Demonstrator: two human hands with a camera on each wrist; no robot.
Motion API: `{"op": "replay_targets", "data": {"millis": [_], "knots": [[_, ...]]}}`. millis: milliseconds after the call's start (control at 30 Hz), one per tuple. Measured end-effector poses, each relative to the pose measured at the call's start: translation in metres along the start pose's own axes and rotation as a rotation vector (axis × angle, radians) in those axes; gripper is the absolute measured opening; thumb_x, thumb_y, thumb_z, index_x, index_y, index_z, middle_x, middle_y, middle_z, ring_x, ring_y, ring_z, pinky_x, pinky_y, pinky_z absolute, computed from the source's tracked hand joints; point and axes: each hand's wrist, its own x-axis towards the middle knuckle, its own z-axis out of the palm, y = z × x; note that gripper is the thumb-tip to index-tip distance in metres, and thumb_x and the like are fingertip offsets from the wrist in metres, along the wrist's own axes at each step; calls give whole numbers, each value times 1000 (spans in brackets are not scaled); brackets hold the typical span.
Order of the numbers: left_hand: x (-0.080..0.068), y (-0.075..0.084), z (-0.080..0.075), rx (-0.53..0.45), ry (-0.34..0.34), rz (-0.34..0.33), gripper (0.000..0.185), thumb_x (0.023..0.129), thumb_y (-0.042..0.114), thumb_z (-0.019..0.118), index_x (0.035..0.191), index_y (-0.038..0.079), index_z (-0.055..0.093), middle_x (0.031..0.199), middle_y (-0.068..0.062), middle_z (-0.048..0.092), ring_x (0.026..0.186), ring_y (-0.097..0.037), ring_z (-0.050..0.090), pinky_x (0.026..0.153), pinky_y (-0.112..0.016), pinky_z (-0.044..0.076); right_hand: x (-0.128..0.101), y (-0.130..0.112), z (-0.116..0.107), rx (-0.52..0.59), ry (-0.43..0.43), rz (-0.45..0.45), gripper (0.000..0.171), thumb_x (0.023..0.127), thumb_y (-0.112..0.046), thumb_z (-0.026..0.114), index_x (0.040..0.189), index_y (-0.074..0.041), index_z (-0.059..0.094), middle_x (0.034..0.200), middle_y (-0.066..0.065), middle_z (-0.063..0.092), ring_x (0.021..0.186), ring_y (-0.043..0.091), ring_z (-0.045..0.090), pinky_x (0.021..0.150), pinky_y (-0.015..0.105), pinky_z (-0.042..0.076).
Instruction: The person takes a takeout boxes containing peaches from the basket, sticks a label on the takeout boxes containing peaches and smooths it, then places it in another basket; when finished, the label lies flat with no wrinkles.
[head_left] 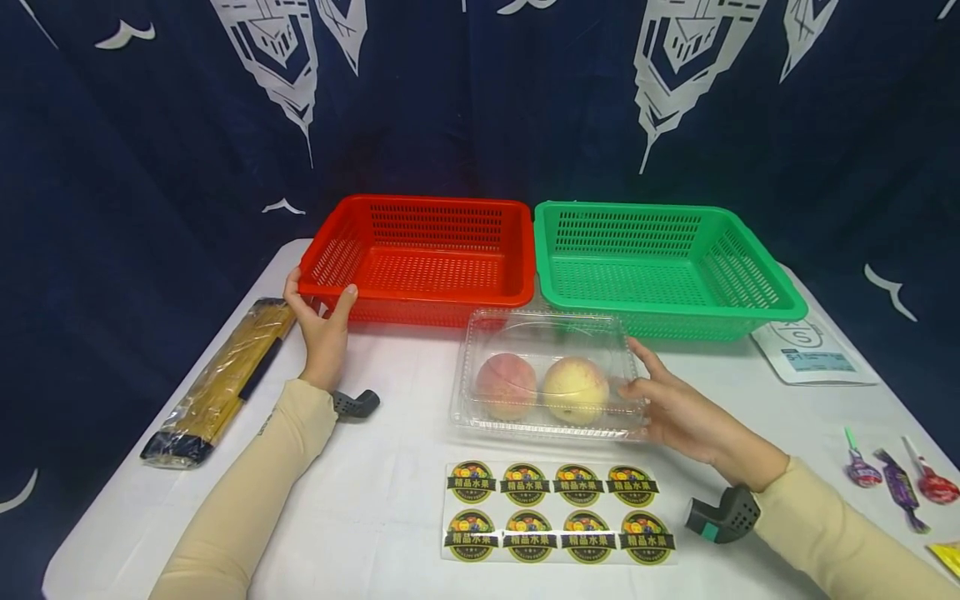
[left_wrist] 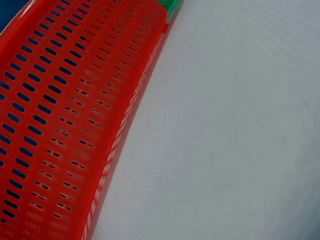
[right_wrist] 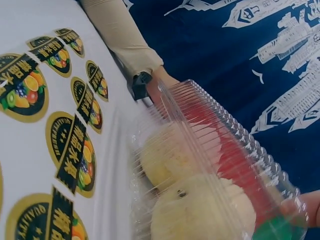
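My left hand (head_left: 324, 337) grips the near left corner of a red plastic basket (head_left: 442, 312), thumb over the rim. The basket's slotted side (left_wrist: 60, 110) fills the left of the left wrist view; that hand is hidden there. With my right hand (head_left: 678, 408) I hold the right side of a clear plastic clamshell box (head_left: 551, 329). Inside it lie two peaches, a pinkish one (head_left: 506, 386) and a paler yellow one (head_left: 576, 390). In the right wrist view the box (right_wrist: 215, 115) stands close to the camera, with fingertips at its right edge.
A green basket (head_left: 667, 321) stands right of the red one. Nearer me lies a sheet of round fruit stickers (head_left: 558, 508). At left is a wrapped gold-and-black package (head_left: 225, 379); at right, a white pouch (head_left: 817, 354), lollipops (head_left: 862, 472) and a purple-wrapped candy (head_left: 902, 490).
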Motion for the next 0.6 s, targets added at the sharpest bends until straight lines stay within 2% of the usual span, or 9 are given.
{"op": "replay_targets", "data": {"millis": [100,200,300,433,600], "knots": [[0,0,1,0,2,0,87,103,18,71,167,23,11,171,-2,21,157,-24,23,127,-38,29,0,-2,-1,-24,15,-3,98,104,-9,46,169,-26,-26,171,40,-10,142,43,46,103,56,55],[0,0,1,-4,3,-2,87,103,17,71,167,23,11,171,-2,21,157,-24,24,126,-37,31,-1,-4,1,-58,31,-1,95,105,-9,44,169,-23,-25,172,41,-5,152,56,29,111,68,47],[0,1,1,-10,3,-10,88,103,17,72,167,24,11,171,-2,21,156,-24,24,125,-36,33,-4,-7,4,-115,65,-9,96,105,-10,47,170,-19,-23,171,42,-1,157,60,15,116,76,34],[0,3,2,-8,11,-23,89,102,17,72,167,24,12,172,-2,22,157,-23,24,127,-37,29,-7,-12,8,-208,121,-62,96,104,-9,52,172,-12,-17,171,43,3,157,61,15,118,82,21],[-1,6,2,94,55,1,92,100,20,75,168,21,14,174,-1,22,159,-16,23,131,-35,12,-11,-18,14,-334,186,-174,94,106,-8,55,172,-7,-12,172,41,1,156,64,15,118,83,18]]}}
